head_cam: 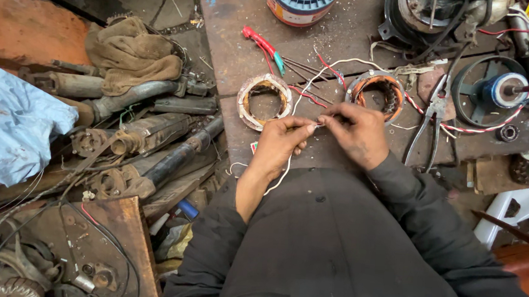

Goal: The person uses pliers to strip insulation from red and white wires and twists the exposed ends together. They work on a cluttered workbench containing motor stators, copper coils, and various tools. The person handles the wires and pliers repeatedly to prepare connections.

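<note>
My left hand (280,144) and my right hand (357,133) meet over the front edge of a worn wooden bench (234,49), fingertips pinched together on a thin white wire (304,93). The wire loops back across the bench and hangs down past my left wrist. Just beyond my hands lie two copper-wound motor coils: one wrapped in pale tape (264,99) on the left, one orange-brown (376,94) on the right. Red and white leads run from the coils.
Pliers (435,116) lie right of my right hand. A red-handled tool (261,44), a blue wire spool (301,3), a fan pulley (491,89) and motor parts sit farther back. Rusty shafts (155,129), a rag (133,52) and scrap crowd the left floor.
</note>
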